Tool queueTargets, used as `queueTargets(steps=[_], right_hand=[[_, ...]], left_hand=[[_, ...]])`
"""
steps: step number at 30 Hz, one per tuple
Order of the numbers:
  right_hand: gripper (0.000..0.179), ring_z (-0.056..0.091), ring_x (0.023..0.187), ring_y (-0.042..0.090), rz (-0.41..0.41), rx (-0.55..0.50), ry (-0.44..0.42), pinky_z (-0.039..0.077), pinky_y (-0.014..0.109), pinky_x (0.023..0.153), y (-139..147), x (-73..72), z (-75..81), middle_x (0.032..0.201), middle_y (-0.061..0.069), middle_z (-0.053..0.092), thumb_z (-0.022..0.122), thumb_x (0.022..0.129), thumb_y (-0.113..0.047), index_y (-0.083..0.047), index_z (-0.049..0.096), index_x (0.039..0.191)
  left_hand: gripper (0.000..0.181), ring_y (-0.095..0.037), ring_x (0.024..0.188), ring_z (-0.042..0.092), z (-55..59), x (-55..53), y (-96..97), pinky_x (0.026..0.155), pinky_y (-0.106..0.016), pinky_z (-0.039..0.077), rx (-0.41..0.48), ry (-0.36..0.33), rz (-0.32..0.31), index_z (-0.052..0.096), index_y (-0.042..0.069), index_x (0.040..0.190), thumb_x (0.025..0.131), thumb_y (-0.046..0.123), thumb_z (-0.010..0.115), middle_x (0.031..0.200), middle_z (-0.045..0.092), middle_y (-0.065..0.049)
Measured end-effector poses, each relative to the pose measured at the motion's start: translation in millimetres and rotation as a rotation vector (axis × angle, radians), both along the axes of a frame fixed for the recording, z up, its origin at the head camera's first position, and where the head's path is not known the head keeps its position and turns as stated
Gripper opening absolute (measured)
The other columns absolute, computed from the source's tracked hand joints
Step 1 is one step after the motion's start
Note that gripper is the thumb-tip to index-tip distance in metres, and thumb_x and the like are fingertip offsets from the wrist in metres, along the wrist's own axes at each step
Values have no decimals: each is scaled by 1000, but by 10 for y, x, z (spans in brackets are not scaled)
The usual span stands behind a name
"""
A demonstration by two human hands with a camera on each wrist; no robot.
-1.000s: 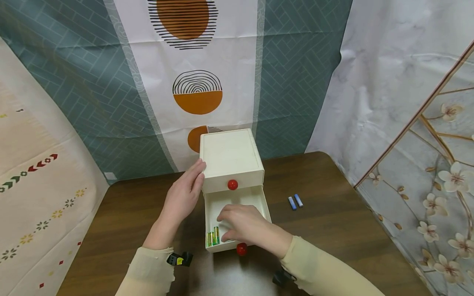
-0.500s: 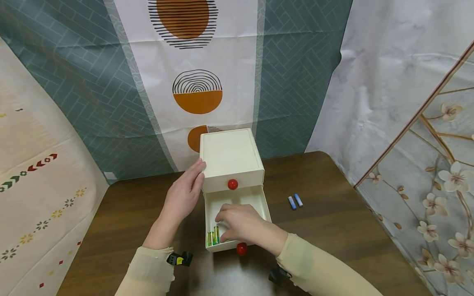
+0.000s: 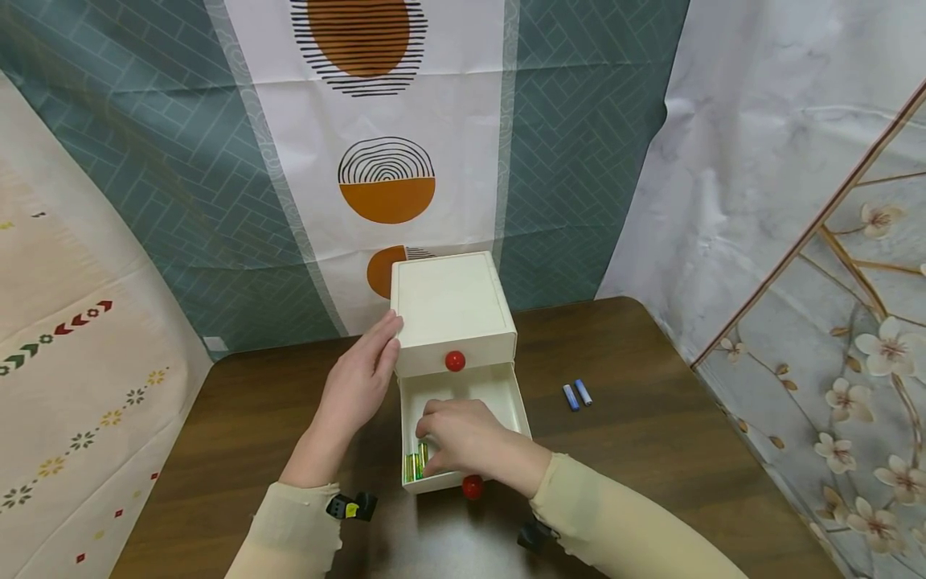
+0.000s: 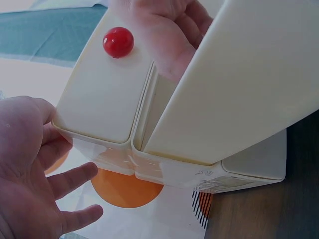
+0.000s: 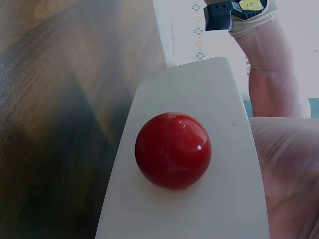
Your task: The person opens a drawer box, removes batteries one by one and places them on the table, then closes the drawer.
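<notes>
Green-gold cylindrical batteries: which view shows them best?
Head view: looks down into the open cream plastic drawer, where the green-gold cylindrical batteries sit in the front-left corner. Neither wrist view shows any: the drawer's side wall blocks the left, its front the right.

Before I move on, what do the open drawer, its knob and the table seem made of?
Open drawer: likely plastic, fairly matte, by its smooth, grainless cream front.
Knob: glossy red plastic or lacquered wood, I can't tell which; sharp highlights show the shine.
Table: wood or wood-look laminate with a soft sheen; brown grain shows.
</notes>
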State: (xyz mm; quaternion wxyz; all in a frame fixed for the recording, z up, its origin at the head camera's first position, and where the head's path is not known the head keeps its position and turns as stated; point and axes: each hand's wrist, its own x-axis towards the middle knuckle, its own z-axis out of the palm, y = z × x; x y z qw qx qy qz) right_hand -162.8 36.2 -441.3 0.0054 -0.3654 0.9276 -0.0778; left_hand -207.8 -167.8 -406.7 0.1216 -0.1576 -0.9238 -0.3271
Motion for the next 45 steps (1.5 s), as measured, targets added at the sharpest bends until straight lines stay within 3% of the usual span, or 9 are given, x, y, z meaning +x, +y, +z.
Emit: queueTargets(steps=[27,34,45], right_hand=[[28,65,87,7,-12,31,-21,49,26,65,-70,-30,-28,97,-14,67,96,84,-41,-27,86,106],[36,64,85,7,3,28,-10,48,24,65,-69,-12,-17,96,-14,65,100,80,-49,-28,85,105],[37,61,85,10,2,70,16,48,24,67,-103,-2,-6,95,-12,62,101,78,-48,-28,83,102]], left_hand=[[48,-29,157,46,16,10,18,124,-60,40,3,-7,10,55,17,165,119,30,53,174,44,2],[48,-29,158,45,18,13,16,123,-61,40,6,-12,7,55,17,165,119,30,53,174,44,3],[48,-29,157,46,14,13,12,123,-61,41,9,-6,-1,55,16,165,119,30,53,174,44,2]])
